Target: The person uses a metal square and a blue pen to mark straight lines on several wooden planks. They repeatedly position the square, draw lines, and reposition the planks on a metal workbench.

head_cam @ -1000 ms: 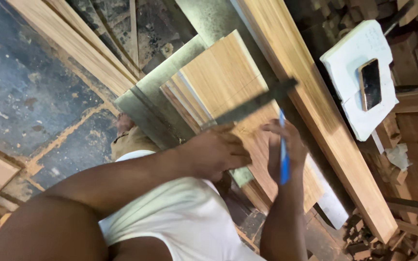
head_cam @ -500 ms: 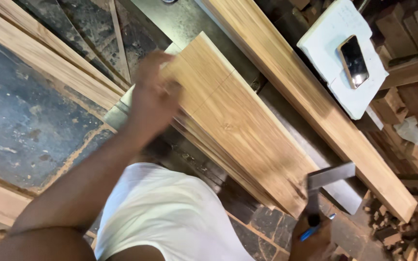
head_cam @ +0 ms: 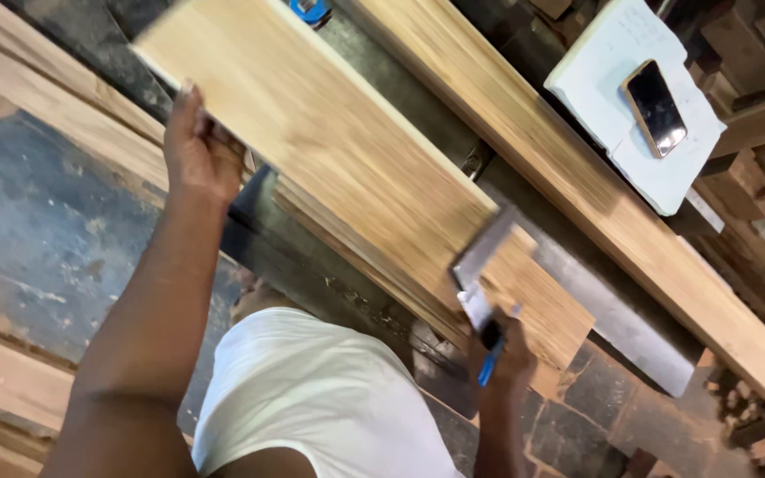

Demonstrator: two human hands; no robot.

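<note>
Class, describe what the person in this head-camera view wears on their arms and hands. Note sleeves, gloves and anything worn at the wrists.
Both arms are bare from shoulder to fingertips. The left hand and the right hand wear no gloves, and no watch, band or ring shows on either. The only garment in view is a white sleeveless top, which leaves the shoulders uncovered.

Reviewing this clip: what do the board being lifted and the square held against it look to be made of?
The board looks like bare, unvarnished wood: pale tan with straight grain streaks and a matt face. The square appears to have a dull grey metal blade, flat and thin; its stock is mostly hidden in the right hand, so that material is unclear.
</note>
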